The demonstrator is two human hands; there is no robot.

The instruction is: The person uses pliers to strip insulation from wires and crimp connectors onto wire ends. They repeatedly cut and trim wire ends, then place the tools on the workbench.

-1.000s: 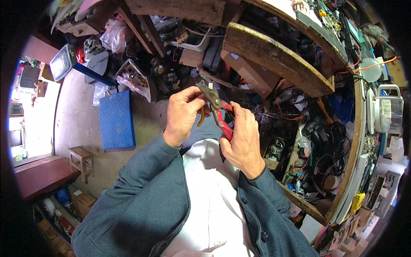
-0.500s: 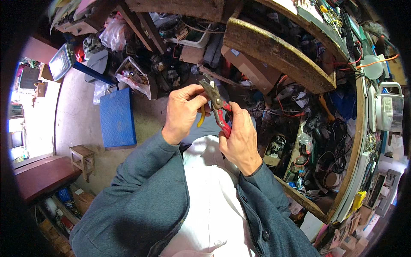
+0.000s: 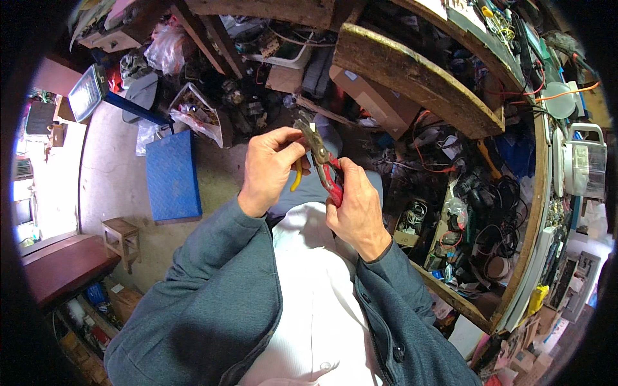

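Observation:
In front of my chest, my right hand [image 3: 357, 206] is wrapped round the red handles of a pair of pliers [image 3: 322, 158], whose dark jaws point up and to the left. A small white piece [image 3: 313, 127] shows at the jaws. My left hand [image 3: 270, 166] is closed, with thumb and fingertips pinched right beside the jaws. From under its fingers hangs a curved yellow piece [image 3: 297, 177], which looks like a handle; the rest of it is hidden. I cannot tell whether the left fingertips touch the jaws.
To the right stands a wooden-framed bench [image 3: 537, 193] heaped with cables and parts. A thick wooden plank [image 3: 418, 80] lies across ahead. On the left are a blue platform scale [image 3: 172, 175], a small wooden stool [image 3: 121, 241] and an open box of odds and ends [image 3: 201, 116].
Both hands and the pliers have shifted slightly to the left in the picture, and the surroundings have shifted a little too. The grips look the same.

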